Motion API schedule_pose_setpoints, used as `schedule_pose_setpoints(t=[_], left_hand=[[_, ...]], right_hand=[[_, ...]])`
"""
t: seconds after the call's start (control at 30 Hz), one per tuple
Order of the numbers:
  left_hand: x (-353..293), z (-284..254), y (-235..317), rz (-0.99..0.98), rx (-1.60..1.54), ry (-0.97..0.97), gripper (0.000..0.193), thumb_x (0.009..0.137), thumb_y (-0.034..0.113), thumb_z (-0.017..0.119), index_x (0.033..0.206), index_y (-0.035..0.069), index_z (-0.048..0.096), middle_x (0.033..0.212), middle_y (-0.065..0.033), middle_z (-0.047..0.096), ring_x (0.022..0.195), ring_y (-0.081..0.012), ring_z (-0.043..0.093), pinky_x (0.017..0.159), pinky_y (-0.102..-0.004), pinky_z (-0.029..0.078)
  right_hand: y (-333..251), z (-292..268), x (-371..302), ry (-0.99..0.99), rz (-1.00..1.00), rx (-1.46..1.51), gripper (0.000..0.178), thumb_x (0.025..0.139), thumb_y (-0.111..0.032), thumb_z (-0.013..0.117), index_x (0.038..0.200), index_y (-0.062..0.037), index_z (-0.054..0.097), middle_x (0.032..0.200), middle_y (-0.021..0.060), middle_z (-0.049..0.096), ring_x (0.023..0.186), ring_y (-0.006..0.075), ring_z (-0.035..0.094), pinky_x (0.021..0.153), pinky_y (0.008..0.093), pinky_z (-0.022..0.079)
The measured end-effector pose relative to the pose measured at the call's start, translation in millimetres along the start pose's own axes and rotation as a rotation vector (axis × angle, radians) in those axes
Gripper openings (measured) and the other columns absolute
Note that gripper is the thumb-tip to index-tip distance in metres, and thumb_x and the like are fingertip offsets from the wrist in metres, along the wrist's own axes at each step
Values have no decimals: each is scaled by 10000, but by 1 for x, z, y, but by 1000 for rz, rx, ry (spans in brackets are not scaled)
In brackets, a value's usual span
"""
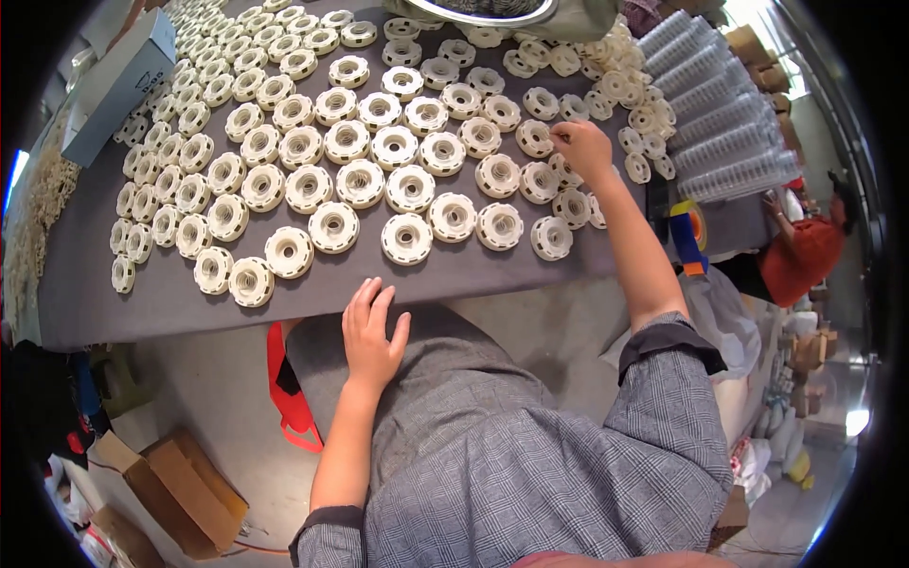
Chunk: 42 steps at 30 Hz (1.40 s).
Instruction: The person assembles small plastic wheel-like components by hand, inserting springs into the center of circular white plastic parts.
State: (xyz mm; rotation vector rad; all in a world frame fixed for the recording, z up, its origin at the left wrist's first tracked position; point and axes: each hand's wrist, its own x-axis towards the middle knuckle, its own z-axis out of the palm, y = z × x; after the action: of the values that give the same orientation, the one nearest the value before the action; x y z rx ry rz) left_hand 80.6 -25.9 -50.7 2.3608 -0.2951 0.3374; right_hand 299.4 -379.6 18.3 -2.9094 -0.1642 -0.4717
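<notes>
Many cream-white plastic ring-shaped parts (406,239) with notched rims lie in loose rows on a dark cloth-covered table (350,293). Thin coiled springs show inside many of them. My right hand (580,147) reaches over the right side of the rows. Its fingers are pinched together at the edge of one ring (533,138); whatever is between the fingertips is too small to make out. At the table's near edge rests my left hand (372,333), its fingers stretched out and holding nothing, just below the nearest rings.
Stacked clear plastic trays (724,133) stand at the right, near a blue tape dispenser (688,237). A round metal-rimmed container (488,17) with dark contents sits at the far edge. A long box (123,85) lies far left. Beyond the trays, another person (805,256) wears red.
</notes>
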Motion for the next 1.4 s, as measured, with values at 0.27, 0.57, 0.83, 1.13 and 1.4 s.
schedule_pose_setpoints(t=[0.27, 0.57, 0.83, 1.13, 1.4], left_hand=[[0, 1, -4, 17, -17, 11, 365, 750, 147, 635, 1098, 66, 557, 1209, -109, 497, 1170, -286, 448, 955, -402, 342], [6, -7, 1, -110, -292, 38, 357, 730, 108, 660, 1069, 45, 567, 1165, -130, 518, 1085, -299, 501, 907, -378, 389], [39, -17, 52, -53, -583, 188, 312, 741, 98, 685, 1026, 15, 592, 977, -115, 561, 866, -242, 572, 761, -334, 457], [14, -25, 44, -585, -1316, 223, 161, 874, 134, 588, 940, -6, 632, 874, -14, 572, 697, -50, 503, 645, -191, 433], [23, -23, 43, -162, -635, 306, 339, 718, -4, 685, 1051, 35, 635, 884, -67, 540, 776, -156, 533, 708, -255, 450]], right_hand=[[11, 5, 13, -132, -197, -168, 124, 723, -223, 656, 824, -153, 676, 790, 25, 625, 789, 231, 599, 654, 365, 487], [-96, -23, -40, -386, 372, 1174, 183, 847, -219, 599, 904, -46, 606, 785, 28, 643, 644, 33, 538, 530, 181, 416], [-207, -15, -128, -691, 454, 1584, 207, 894, -274, 558, 828, -79, 536, 660, -1, 552, 535, 50, 490, 438, 184, 373], [-207, -23, -133, -656, 264, 1388, 122, 857, -142, 592, 801, -35, 611, 674, -1, 579, 548, 51, 523, 456, 173, 360], [-206, -28, -129, -822, 380, 1484, 126, 803, -131, 656, 866, -24, 635, 688, 5, 591, 595, 54, 532, 516, 187, 405]])
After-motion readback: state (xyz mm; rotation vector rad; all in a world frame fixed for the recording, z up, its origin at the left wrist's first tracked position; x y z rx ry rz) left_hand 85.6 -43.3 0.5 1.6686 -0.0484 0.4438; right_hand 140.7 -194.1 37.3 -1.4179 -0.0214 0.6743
